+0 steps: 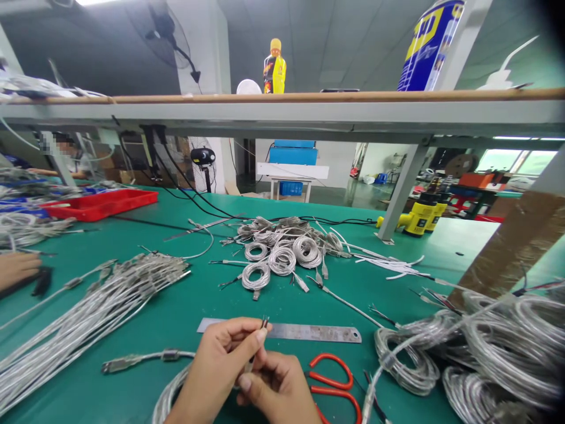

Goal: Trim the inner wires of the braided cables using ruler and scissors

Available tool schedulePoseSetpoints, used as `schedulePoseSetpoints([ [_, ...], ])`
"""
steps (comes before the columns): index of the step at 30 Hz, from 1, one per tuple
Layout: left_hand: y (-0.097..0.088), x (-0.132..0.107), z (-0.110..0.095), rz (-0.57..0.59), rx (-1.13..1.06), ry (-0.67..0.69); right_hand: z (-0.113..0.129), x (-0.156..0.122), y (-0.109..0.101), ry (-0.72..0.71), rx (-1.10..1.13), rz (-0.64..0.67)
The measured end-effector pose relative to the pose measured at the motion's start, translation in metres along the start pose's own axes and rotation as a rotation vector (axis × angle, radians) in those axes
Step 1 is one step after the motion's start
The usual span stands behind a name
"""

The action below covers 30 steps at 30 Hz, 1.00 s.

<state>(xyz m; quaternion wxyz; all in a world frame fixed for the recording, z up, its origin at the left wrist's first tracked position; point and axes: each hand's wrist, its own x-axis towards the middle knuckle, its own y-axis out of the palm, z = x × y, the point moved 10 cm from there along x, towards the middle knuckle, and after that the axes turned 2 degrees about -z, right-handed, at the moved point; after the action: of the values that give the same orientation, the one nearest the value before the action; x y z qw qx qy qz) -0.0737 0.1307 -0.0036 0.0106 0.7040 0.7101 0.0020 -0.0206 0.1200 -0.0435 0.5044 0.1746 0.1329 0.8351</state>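
Observation:
Between thumb and fingertips, my left hand pinches the dark stripped wire ends of a cable. Just below and to the right, my right hand is closed on the same cable, whose end is mostly covered by the fingers. A clear-jacketed USB cable coils beside my left wrist, its plug lying to the left. Behind my fingers lies a steel ruler. Red-handled scissors rest by my right hand, their blades hidden.
Coiled cables are heaped mid-table. Bundled straight cables lie left, larger coils right. A red tray and yellow bottles stand farther back. A shelf crosses above. Another person's hand shows at the left edge.

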Motion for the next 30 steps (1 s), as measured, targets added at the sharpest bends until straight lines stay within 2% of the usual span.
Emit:
schedulePoseSetpoints([
  [8, 0.001, 0.004, 0.007, 0.023, -0.050, -0.058, -0.010, -0.001, -0.004, 0.049, -0.036, 0.015],
  [17, 0.002, 0.001, 0.007, 0.027, -0.108, -0.021, -0.003, -0.003, 0.001, 0.028, -0.070, 0.032],
  [23, 0.002, -0.002, 0.016, 0.022, -0.149, -0.064, -0.003, -0.001, 0.004, 0.019, -0.015, 0.053],
  [30, 0.001, 0.004, 0.007, 0.027, -0.019, -0.057, 0.001, -0.002, 0.001, 0.024, -0.131, 0.037],
])
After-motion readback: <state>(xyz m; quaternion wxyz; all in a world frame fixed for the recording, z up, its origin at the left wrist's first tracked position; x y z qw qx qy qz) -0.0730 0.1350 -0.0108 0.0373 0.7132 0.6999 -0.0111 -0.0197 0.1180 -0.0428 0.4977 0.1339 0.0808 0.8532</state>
